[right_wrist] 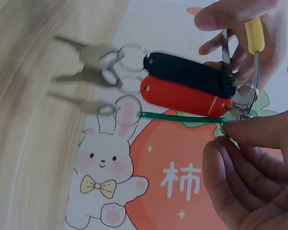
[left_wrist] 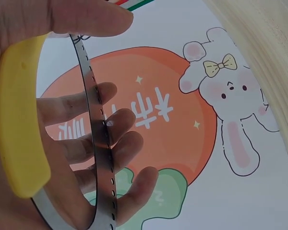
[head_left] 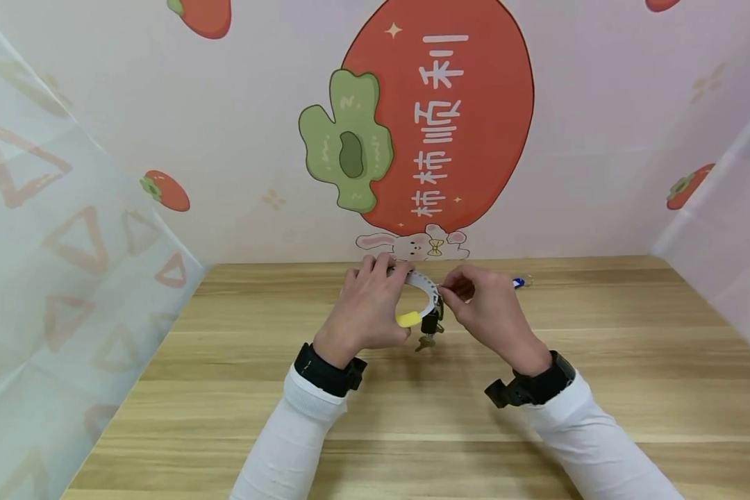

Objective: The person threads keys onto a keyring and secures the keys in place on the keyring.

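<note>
My left hand grips a large metal key hoop, which has a row of small holes and a yellow sleeve. The sleeve lies in the palm under the thumb, with the fingers spread behind the band. From the hoop's right side hang a black key tag, a red key tag and a green key tag, seen edge-on. Each carries a key on a split ring, one of them this blurred key. My right hand pinches the green tag's end by the hoop with thumb and forefinger.
Behind the right hand a small blue item with a clear ring lies on the wooden table. At the table's far edge stands a backdrop printed with persimmons and a rabbit. White printed sheets close off both sides.
</note>
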`<action>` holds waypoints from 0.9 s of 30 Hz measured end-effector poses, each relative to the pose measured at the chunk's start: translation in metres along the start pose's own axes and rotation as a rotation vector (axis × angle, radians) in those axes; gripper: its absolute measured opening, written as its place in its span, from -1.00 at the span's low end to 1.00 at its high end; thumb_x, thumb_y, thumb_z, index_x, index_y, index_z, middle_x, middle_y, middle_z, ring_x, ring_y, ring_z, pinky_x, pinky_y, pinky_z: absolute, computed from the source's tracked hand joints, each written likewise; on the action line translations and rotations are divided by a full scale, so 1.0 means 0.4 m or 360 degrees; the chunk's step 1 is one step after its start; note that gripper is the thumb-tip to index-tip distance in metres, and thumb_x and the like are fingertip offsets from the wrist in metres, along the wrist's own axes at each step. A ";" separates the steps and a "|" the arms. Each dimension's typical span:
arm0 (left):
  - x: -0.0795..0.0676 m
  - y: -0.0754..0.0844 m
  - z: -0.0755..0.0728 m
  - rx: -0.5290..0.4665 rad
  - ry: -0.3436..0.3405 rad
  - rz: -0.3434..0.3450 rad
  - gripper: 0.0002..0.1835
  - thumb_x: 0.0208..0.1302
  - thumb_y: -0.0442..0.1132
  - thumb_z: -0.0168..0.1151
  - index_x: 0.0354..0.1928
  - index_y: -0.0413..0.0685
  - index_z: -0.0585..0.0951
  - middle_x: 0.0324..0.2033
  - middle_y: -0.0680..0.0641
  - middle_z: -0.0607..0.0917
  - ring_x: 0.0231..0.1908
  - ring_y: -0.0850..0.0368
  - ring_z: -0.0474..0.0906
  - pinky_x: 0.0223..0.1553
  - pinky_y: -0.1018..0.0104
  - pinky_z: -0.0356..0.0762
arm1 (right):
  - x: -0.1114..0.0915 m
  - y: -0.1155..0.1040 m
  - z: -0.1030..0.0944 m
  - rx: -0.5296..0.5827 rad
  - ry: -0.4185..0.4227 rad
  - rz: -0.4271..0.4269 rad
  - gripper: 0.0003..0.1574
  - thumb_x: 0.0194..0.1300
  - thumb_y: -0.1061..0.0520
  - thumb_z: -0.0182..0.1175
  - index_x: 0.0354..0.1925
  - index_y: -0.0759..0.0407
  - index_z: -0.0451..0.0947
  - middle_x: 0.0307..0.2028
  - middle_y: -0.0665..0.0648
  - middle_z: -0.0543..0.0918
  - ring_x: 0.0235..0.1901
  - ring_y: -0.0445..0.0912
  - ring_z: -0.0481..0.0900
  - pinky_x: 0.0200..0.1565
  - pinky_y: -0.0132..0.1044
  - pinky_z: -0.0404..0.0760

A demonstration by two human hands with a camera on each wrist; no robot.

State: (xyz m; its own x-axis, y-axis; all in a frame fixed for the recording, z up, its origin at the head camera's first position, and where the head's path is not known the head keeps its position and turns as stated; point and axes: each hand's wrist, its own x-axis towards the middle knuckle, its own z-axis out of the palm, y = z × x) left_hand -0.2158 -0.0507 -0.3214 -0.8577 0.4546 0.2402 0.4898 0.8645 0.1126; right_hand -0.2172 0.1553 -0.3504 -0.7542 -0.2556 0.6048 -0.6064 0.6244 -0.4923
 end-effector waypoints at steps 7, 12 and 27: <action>0.000 0.002 0.002 0.0015 0.0037 0.0002 -0.08 -0.18 -0.01 0.56 0.35 0.00 0.47 0.20 -0.17 0.48 0.18 -0.15 0.37 0.08 -0.15 0.44 | 0.002 -0.006 -0.001 0.0051 0.0015 0.0137 -0.93 0.21 0.31 0.43 -0.34 0.30 0.69 -0.45 0.13 0.72 -0.52 -0.12 0.68 -0.41 -0.20 0.67; 0.001 0.006 0.005 0.0025 0.0044 0.0014 -0.08 -0.18 -0.01 0.57 0.35 0.01 0.47 0.19 -0.17 0.48 0.18 -0.14 0.36 0.09 -0.16 0.43 | 0.001 -0.002 -0.001 0.0020 0.0007 0.0091 -0.93 0.20 0.36 0.41 -0.34 0.32 0.67 -0.45 0.14 0.70 -0.51 -0.12 0.66 -0.42 -0.23 0.66; 0.005 0.014 0.013 0.0056 0.0038 0.0046 -0.08 -0.24 -0.02 0.57 0.32 0.04 0.47 0.13 -0.15 0.49 0.14 -0.12 0.37 0.08 -0.18 0.42 | -0.004 0.004 -0.001 -0.0336 -0.0033 -0.0350 -0.84 0.15 0.43 0.41 -0.28 0.35 0.63 -0.35 0.19 0.68 -0.39 -0.02 0.65 -0.36 -0.19 0.66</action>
State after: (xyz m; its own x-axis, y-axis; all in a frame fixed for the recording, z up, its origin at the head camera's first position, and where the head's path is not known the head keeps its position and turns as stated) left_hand -0.2156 -0.0439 -0.3254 -0.8390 0.4747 0.2659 0.5082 0.8583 0.0713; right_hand -0.2169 0.1571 -0.3517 -0.6168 -0.4154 0.6686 -0.6917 0.6915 -0.2085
